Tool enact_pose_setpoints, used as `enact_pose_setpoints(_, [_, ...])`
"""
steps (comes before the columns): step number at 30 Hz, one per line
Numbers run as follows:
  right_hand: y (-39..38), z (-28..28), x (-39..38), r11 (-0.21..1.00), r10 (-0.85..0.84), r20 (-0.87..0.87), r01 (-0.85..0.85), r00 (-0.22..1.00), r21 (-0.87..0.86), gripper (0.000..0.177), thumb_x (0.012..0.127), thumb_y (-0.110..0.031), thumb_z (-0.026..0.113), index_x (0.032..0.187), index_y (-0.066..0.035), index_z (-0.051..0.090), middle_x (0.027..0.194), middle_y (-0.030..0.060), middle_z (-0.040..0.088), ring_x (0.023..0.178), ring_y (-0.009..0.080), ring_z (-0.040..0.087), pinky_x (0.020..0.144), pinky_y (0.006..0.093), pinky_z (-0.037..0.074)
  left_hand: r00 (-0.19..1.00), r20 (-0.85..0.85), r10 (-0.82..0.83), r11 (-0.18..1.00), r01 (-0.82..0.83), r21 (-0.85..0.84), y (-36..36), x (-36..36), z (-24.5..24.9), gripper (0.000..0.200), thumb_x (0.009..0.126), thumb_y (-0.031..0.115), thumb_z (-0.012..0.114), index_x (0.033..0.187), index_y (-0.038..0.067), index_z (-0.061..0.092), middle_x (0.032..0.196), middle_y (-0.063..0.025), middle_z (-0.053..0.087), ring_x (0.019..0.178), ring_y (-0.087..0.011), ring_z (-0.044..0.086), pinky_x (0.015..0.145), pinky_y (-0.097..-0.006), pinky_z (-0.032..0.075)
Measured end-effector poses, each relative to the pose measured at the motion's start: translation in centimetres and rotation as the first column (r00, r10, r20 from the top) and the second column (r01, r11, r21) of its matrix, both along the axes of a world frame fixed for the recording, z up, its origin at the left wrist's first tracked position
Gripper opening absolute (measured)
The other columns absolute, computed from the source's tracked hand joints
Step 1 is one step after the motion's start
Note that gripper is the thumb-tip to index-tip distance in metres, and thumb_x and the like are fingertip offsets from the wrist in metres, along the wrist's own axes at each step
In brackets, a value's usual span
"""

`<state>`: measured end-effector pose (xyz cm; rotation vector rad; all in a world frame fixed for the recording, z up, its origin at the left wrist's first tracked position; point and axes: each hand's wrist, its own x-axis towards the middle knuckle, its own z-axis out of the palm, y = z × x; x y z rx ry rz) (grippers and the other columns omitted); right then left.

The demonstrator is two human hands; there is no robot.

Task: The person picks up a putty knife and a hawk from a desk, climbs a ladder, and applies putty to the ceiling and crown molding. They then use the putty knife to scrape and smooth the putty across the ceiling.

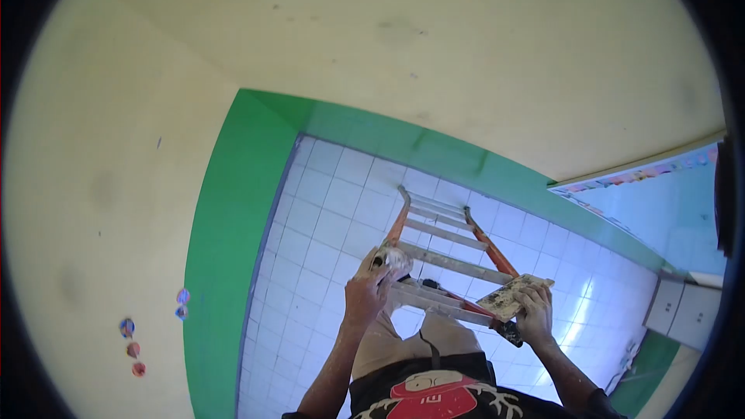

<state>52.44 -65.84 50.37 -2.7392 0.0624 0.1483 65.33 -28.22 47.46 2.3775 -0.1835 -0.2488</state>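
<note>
My left hand (368, 285) is closed around a whitish, smeared thing (398, 261) with a dark part near the fingers; I cannot make out its exact kind. My right hand (535, 313) grips the edge of a flat rectangular board (508, 297), its face covered in whitish and dark smears like filler. Both hands have pale residue on them. Below and between them is a stepladder (452, 260) with orange side rails and pale metal steps. My legs are against its upper part, and the board hides part of the right rail.
A cream wall (388, 39) with a green lower band (233, 209) meets another wall in the corner ahead. White floor tiles (318, 221) lie far below. At right are a light-blue board (660, 202) and grey cabinets (683, 306). Small round decorations (128, 328) dot the left wall.
</note>
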Motion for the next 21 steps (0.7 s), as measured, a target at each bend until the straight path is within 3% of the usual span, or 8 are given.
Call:
enact_pose_setpoints(3, [0.0, -0.5, -0.7, 0.999, -0.045, 0.066, 0.045, 0.997, -0.008, 0.028, 0.074, -0.005, 0.070, 0.101, -0.002, 0.074, 0.114, 0.0167, 0.070, 0.118, 0.0377, 0.059, 0.112, 0.0532, 0.037, 1.000, 0.011, -0.002, 0.984, 0.004, -0.178, 0.0, 0.6, 0.6, 0.027, 0.096, 0.025, 0.066, 0.110, 0.003, 0.072, 0.124, -0.0221, 0.067, 0.100, -0.0391, 0.071, 0.084, -0.0444, 0.057])
enact_pose_setpoints(6, [0.4, 0.5, -0.7, 0.987, -0.159, -0.056, 0.160, 0.986, 0.021, 0.034, 0.076, -0.007, 0.069, 0.110, -0.002, 0.072, 0.127, 0.0191, 0.064, 0.129, 0.0404, 0.051, 0.114, 0.0548, 0.035, 0.928, -0.371, 0.026, 0.937, -0.152, -0.315, 0.4, 1.4, 0.1, 0.036, 0.099, 0.032, 0.062, 0.122, 0.005, 0.069, 0.123, -0.0240, 0.066, 0.100, -0.0445, 0.068, 0.087, -0.0468, 0.056])
enact_pose_setpoints(8, [0.6, 0.4, -1.0, 0.979, -0.198, -0.011, 0.197, 0.980, -0.052, 0.039, 0.077, -0.006, 0.070, 0.115, -0.006, 0.071, 0.136, 0.0208, 0.057, 0.132, 0.0430, 0.047, 0.114, 0.0555, 0.035, 0.999, -0.025, -0.023, 0.997, 0.021, -0.068, 0.4, 2.0, -2.1, 0.040, 0.101, 0.037, 0.058, 0.123, 0.005, 0.068, 0.120, -0.0228, 0.066, 0.098, -0.0457, 0.067, 0.088, -0.0474, 0.055])
enact_pose_setpoints(12, [1.1, 0.2, -1.5, 0.915, -0.402, -0.067, 0.403, 0.913, 0.003, 0.042, 0.077, -0.005, 0.070, 0.118, -0.010, 0.071, 0.144, 0.0262, 0.049, 0.136, 0.0481, 0.041, 0.114, 0.0554, 0.036, 0.937, -0.348, 0.021, 0.969, 0.066, 0.237, -1.8, 3.4, 2.1, 0.038, 0.099, 0.042, 0.058, 0.114, 0.008, 0.070, 0.120, -0.0213, 0.065, 0.097, -0.0454, 0.067, 0.086, -0.0510, 0.055])
enact_pose_setpoints(14, [1.0, -0.2, -1.6, 0.853, -0.509, -0.134, 0.520, 0.850, 0.055, 0.046, 0.077, -0.001, 0.066, 0.121, -0.015, 0.072, 0.150, 0.0295, 0.041, 0.138, 0.0497, 0.037, 0.111, 0.0542, 0.040, 0.910, -0.415, -0.019, 0.966, 0.125, 0.228, -1.4, 3.7, 1.9, 0.035, 0.098, 0.040, 0.060, 0.112, 0.010, 0.071, 0.121, -0.0217, 0.065, 0.099, -0.0450, 0.067, 0.086, -0.0513, 0.055])
enact_pose_setpoints(16, [1.2, -0.5, -1.8, 0.860, -0.509, -0.078, 0.509, 0.857, -0.029, 0.046, 0.079, -0.003, 0.066, 0.122, -0.017, 0.072, 0.153, 0.0299, 0.038, 0.134, 0.0501, 0.043, 0.106, 0.0539, 0.045, 0.941, -0.277, -0.193, 0.970, 0.226, 0.094, -0.1, 3.6, 0.3, 0.034, 0.098, 0.038, 0.060, 0.112, 0.009, 0.071, 0.120, -0.0210, 0.067, 0.100, -0.0445, 0.067, 0.087, -0.0510, 0.055])
enact_pose_setpoints(18, [1.3, 0.0, -1.1, 0.755, -0.620, -0.305, 0.655, 0.723, 0.017, 0.045, 0.081, -0.007, 0.066, 0.125, -0.018, 0.071, 0.156, 0.0311, 0.033, 0.115, 0.0499, 0.060, 0.096, 0.0536, 0.052, 0.970, -0.162, -0.181, 0.981, 0.190, 0.044, -0.1, 3.3, -0.9, 0.034, 0.097, 0.037, 0.060, 0.110, 0.007, 0.071, 0.119, -0.0210, 0.068, 0.102, -0.0439, 0.067, 0.089, -0.0510, 0.055])
enact_pose_setpoints(21, [0.8, -0.4, -1.2, 0.797, -0.574, -0.325, 0.604, 0.752, -0.010, 0.045, 0.083, -0.011, 0.067, 0.127, -0.018, 0.069, 0.156, 0.0331, 0.032, 0.092, 0.0471, 0.067, 0.083, 0.0534, 0.056, 0.982, -0.139, -0.129, 0.989, 0.138, 0.057, -0.6, 3.1, -0.5, 0.034, 0.096, 0.035, 0.062, 0.110, 0.005, 0.070, 0.121, -0.0204, 0.067, 0.104, -0.0434, 0.066, 0.090, -0.0507, 0.054])
